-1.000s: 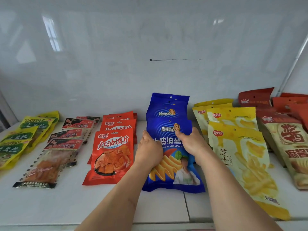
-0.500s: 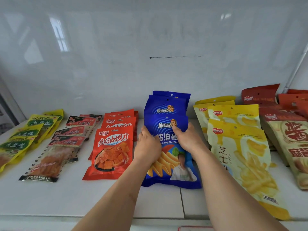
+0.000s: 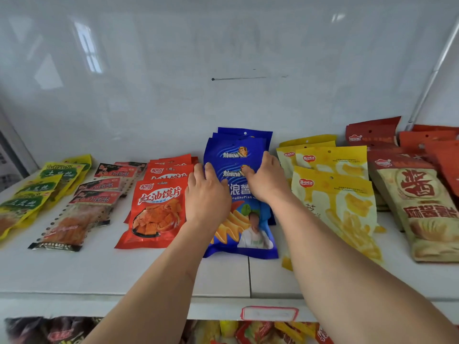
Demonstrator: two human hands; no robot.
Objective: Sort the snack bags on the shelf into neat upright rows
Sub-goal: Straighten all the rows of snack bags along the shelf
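A row of blue snack bags (image 3: 250, 234) lies overlapping in the middle of the white shelf (image 3: 74, 271), the rear ones (image 3: 233, 151) leaning up toward the back wall. My left hand (image 3: 206, 194) grips the left edge of the blue stack, fingers curled at its side. On the stack's right side my right hand (image 3: 267, 182) has its thumb on the front bag and its fingers on the edge of the bag behind. Red bags (image 3: 159, 209) lie in a row just left, and yellow bags (image 3: 347, 202) just right.
Farther left lie clear bags with brown contents (image 3: 74, 219) and yellow-green bags (image 3: 24, 202). At the right are beige-and-red bags (image 3: 422, 207) and dark red bags (image 3: 370, 132). A red-framed label (image 3: 269, 313) sits on the shelf's front edge, with more bags (image 3: 248, 333) below.
Both hands have slid farther back along the blue stack. The rear blue bags now sit closer together and more squarely behind the front one.
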